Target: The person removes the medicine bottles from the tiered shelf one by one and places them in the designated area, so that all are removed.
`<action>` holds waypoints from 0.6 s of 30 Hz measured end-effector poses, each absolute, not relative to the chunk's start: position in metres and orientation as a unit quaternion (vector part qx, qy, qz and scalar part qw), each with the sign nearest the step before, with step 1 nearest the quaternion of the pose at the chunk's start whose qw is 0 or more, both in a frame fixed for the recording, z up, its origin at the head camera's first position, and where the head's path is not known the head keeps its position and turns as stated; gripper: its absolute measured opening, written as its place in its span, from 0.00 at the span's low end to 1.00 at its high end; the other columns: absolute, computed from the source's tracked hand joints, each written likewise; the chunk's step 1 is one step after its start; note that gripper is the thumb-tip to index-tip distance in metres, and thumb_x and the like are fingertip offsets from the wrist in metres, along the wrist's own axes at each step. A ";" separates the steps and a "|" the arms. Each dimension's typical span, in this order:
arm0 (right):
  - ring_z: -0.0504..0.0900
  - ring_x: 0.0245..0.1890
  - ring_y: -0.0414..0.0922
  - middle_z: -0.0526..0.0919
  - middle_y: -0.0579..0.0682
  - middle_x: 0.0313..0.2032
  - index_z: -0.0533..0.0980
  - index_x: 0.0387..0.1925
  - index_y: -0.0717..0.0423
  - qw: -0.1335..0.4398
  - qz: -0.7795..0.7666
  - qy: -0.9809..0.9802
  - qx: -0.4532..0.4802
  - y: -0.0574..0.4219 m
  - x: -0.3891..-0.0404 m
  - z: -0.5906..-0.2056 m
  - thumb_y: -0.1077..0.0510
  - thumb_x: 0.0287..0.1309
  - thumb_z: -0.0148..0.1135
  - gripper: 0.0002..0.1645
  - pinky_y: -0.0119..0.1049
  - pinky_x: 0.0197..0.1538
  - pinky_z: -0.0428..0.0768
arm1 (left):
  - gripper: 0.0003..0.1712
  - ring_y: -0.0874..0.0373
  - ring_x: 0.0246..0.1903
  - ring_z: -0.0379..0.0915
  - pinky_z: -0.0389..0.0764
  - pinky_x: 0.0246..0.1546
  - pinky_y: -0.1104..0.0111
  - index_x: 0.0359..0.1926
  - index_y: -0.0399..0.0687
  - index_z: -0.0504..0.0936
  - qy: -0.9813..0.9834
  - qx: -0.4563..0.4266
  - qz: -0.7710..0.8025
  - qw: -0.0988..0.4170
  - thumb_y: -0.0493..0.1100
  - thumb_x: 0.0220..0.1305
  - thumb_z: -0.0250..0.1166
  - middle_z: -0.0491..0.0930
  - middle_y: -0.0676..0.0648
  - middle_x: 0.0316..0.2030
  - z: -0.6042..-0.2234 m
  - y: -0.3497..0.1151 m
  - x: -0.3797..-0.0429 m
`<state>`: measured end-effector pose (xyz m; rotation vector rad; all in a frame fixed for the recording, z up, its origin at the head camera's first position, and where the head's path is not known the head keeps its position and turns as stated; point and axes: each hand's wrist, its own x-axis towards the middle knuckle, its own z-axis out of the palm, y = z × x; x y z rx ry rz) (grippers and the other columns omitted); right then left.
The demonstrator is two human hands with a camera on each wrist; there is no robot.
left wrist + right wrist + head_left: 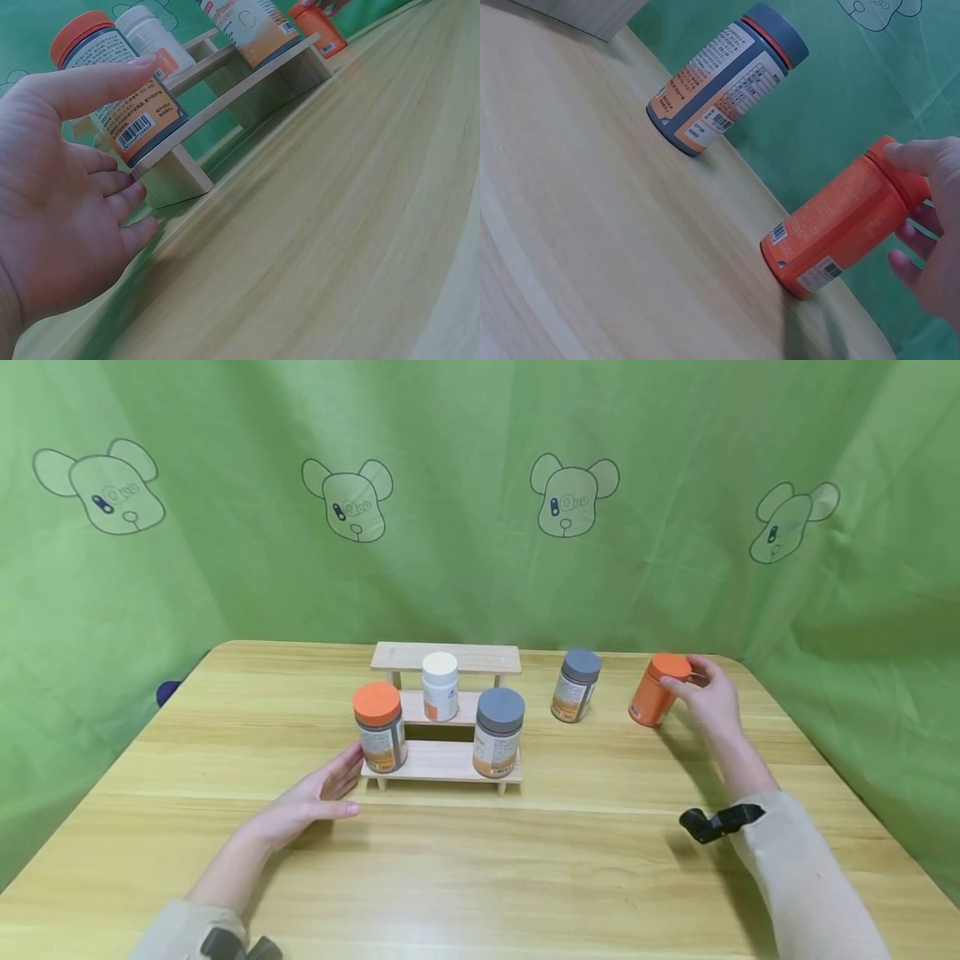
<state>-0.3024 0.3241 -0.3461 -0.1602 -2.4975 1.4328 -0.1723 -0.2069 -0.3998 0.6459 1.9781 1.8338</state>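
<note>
My right hand (708, 697) has its thumb and fingers about the lid of an orange bottle (836, 225) at the table's right; the far fingers are partly hidden. A small stepped wooden rack (442, 768) stands mid-table. On its lowest step are an orange-lidded jar (381, 735) at the left and a grey-lidded jar (498, 739) at the right. Its middle step bears a white bottle (440, 689). Beside the rack's left end rests my left hand (311, 802), thumb extended and fingers loosely bent, fingertips at the step's edge and nothing held.
Between the rack and the orange bottle stands another grey-lidded jar (575, 689). The wooden table (570, 868) meets a green curtain (465, 568) at its back and sides. A dark purple round thing (167, 692) shows past the left table edge.
</note>
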 end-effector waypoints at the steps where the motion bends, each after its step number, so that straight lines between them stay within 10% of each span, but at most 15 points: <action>1: 0.63 0.60 0.54 0.62 0.63 0.63 0.53 0.69 0.63 0.129 0.494 -0.858 -0.057 0.324 -0.303 -0.345 0.49 0.59 0.59 0.43 0.37 0.59 0.68 | 0.52 0.38 0.68 0.27 0.37 0.65 0.56 0.69 0.30 0.31 0.702 0.229 0.650 0.183 0.36 0.59 0.60 0.29 0.32 0.69 -0.400 -0.207 -0.172; 18: 0.68 0.56 0.45 0.72 0.50 0.54 0.57 0.67 0.64 0.170 0.503 -0.847 -0.034 0.322 -0.299 -0.318 0.53 0.58 0.60 0.40 0.24 0.55 0.71 | 0.53 0.38 0.68 0.27 0.37 0.65 0.55 0.69 0.30 0.31 0.702 0.225 0.649 0.187 0.37 0.58 0.61 0.29 0.32 0.69 -0.399 -0.207 -0.172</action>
